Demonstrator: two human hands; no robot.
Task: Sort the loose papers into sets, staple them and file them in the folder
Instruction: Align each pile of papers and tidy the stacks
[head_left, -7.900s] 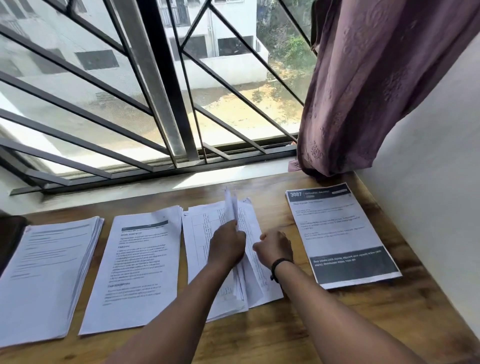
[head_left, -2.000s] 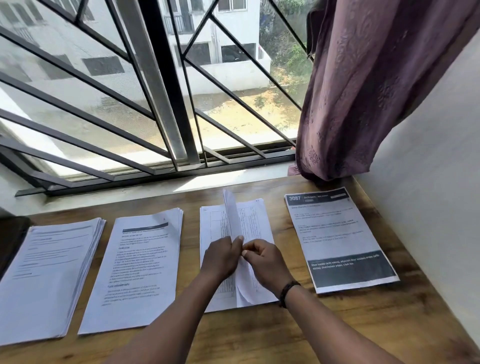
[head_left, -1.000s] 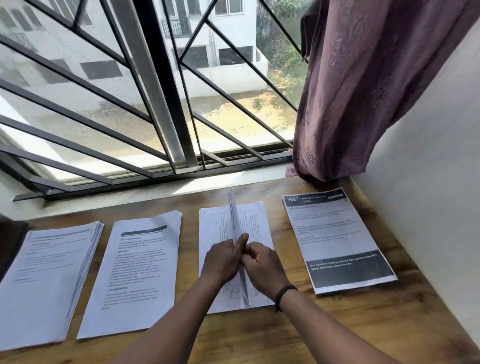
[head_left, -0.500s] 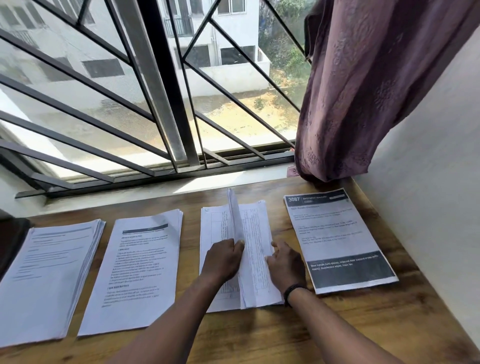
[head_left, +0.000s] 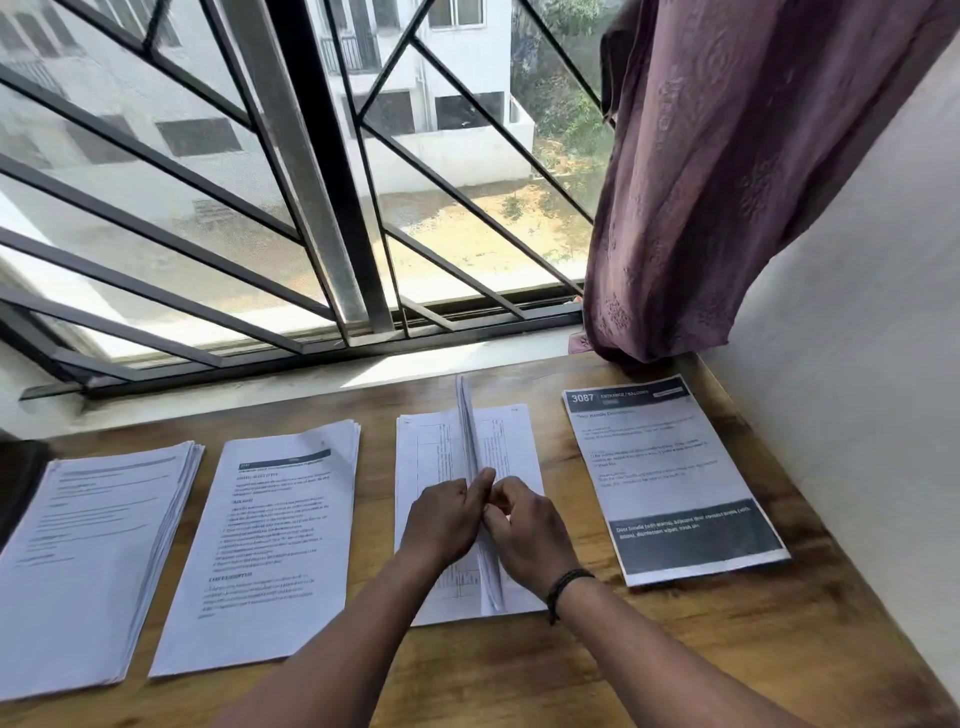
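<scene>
While both hands, left hand (head_left: 448, 519) and right hand (head_left: 524, 530), pinch the standing white paper sheets (head_left: 470, 447), the grip stays tight; sheets run long, away from it.

Bare forearms, one dark wristband

We see two arms reaching in from the lower edge, both uncovered from forearm to fingertips, with no sleeve showing. Our right wrist carries a thin black band (head_left: 567, 583), braided or corded by its look, sitting snug just behind the right hand (head_left: 527, 532). Our left hand (head_left: 445, 522) and its wrist wear nothing we can make out: no ring, watch or glove on either side.
</scene>
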